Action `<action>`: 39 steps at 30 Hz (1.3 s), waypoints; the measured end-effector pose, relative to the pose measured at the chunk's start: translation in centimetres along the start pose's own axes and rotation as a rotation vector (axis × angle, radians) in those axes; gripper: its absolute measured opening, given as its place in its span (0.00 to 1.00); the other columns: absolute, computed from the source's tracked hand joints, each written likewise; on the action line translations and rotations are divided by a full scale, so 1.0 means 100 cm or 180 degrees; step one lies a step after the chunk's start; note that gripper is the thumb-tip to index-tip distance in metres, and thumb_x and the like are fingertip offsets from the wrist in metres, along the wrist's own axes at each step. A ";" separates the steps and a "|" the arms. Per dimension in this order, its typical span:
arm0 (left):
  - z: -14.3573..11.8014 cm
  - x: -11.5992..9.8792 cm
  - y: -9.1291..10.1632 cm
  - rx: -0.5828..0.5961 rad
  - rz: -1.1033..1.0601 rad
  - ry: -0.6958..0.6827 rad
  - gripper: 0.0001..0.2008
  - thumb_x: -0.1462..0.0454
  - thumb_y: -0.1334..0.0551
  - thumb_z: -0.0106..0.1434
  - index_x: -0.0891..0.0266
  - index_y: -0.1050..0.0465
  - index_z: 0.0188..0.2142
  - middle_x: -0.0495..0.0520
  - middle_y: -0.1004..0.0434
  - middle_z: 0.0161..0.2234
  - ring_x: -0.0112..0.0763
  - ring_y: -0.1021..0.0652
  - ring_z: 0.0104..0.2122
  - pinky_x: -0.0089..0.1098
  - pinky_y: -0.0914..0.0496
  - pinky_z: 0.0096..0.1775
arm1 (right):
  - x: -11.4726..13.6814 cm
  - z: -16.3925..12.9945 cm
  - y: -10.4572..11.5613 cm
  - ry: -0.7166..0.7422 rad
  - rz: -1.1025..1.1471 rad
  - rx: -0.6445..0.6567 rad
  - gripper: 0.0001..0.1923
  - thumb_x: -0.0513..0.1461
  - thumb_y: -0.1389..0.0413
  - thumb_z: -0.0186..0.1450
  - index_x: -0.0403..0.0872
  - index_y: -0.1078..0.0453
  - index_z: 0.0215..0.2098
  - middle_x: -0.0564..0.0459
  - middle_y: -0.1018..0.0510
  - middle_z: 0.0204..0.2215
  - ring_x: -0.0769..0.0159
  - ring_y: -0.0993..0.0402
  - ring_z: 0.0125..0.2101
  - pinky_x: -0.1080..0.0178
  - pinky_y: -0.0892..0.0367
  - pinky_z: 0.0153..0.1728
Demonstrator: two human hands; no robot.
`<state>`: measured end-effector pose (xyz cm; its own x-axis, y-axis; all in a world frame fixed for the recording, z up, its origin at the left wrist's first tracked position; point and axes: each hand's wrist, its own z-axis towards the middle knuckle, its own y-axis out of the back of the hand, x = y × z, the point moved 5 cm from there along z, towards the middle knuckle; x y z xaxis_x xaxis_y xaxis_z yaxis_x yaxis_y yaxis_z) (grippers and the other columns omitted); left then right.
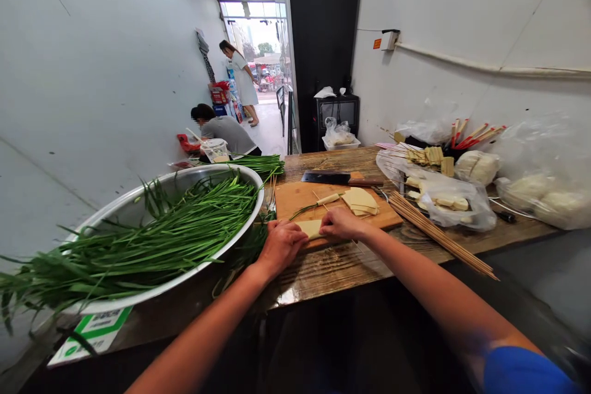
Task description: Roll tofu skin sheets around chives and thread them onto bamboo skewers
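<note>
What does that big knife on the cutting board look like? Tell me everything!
The knife is a cleaver with a wide, dark, rectangular blade and a brown handle that looks wooden. It lies flat along the far edge of the wooden cutting board, blade pointing left, handle right. No hands touch it; pale folded sheets lie just in front.

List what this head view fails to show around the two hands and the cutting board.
- Pale sheet on the cutting board: both ends covered by the left hand and right hand; whether anything is rolled inside is hidden.
- Fingertips of both hands: curled under, grip unclear.
- Contents of the plastic bags: blurred by film.
- Cleaver edge: too small to judge.
- Label under the metal bowl: partly covered.
</note>
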<state>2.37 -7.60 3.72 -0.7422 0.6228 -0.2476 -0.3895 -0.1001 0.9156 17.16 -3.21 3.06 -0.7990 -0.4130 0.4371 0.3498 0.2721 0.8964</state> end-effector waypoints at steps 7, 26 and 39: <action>0.017 0.013 0.000 0.0474 -0.0452 0.0602 0.09 0.62 0.41 0.58 0.58 0.22 0.28 0.50 0.22 0.31 0.32 0.28 0.36 0.32 0.44 0.38 | -0.005 -0.003 -0.002 -0.0316 0.0195 -0.0128 0.07 0.38 0.43 0.55 0.43 0.24 0.28 0.55 0.26 0.20 0.73 0.35 0.22 0.71 0.47 0.21; 0.030 0.015 0.000 0.0938 -0.0467 0.0664 0.11 0.62 0.43 0.54 0.62 0.21 0.28 0.50 0.23 0.27 0.28 0.27 0.29 0.26 0.44 0.29 | 0.004 -0.053 -0.009 0.0531 -0.0781 -0.1833 0.11 0.43 0.48 0.63 0.45 0.31 0.40 0.48 0.28 0.34 0.63 0.35 0.37 0.62 0.42 0.39; 0.029 0.017 -0.001 0.0931 -0.0475 0.0683 0.11 0.62 0.42 0.54 0.61 0.21 0.28 0.49 0.22 0.27 0.27 0.28 0.29 0.27 0.44 0.30 | 0.015 -0.052 -0.027 0.0515 -0.0789 -0.1956 0.07 0.40 0.48 0.64 0.45 0.31 0.33 0.50 0.28 0.32 0.64 0.36 0.36 0.63 0.42 0.39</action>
<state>2.77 -4.29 4.10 -0.7983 0.4343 -0.4172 -0.3529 0.2240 0.9085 17.58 -9.08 1.65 -0.8249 -0.5371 0.1761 0.4183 -0.3706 0.8293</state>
